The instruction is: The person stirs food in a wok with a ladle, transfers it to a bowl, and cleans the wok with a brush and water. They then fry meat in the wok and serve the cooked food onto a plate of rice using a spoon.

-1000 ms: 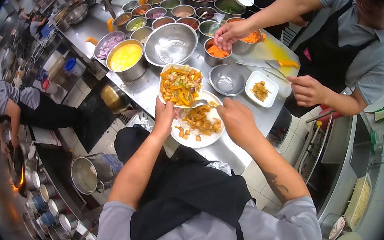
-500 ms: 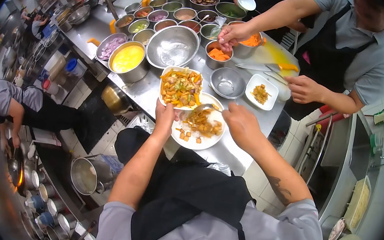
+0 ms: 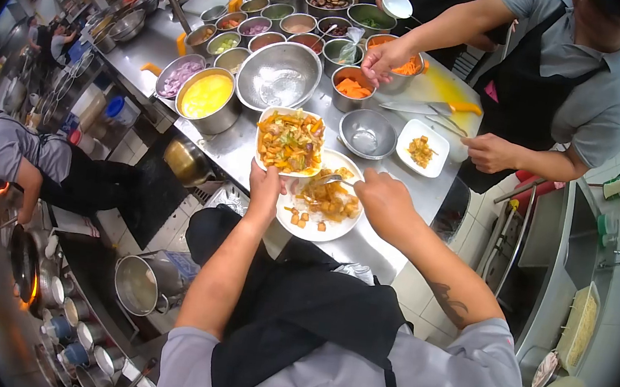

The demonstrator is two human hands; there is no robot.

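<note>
My left hand (image 3: 266,188) is closed on the near edge of a square white dish (image 3: 290,141) heaped with orange and brown chopped food. Beneath and to the right of that dish lies a round white plate (image 3: 318,230) with rice, brown saucy food and a few cubes. My right hand (image 3: 385,200) grips a metal spoon (image 3: 336,179), whose bowl is at the food on the round plate. Behind the plate are an empty steel bowl (image 3: 368,133) and a small square dish (image 3: 422,148) with a little food.
Steel pots of ingredients, a large bowl (image 3: 279,77) and a pot of yellow liquid (image 3: 208,97) crowd the table (image 3: 389,244). A co-worker (image 3: 564,78) reaches in from the right, near a knife (image 3: 413,107). Another person (image 3: 43,161) works with a pan (image 3: 23,263) over flame at left.
The spoon has shifted slightly on the round plate and more of its handle shows. The square dish has moved slightly left. At left, the pan at the flame has moved.
</note>
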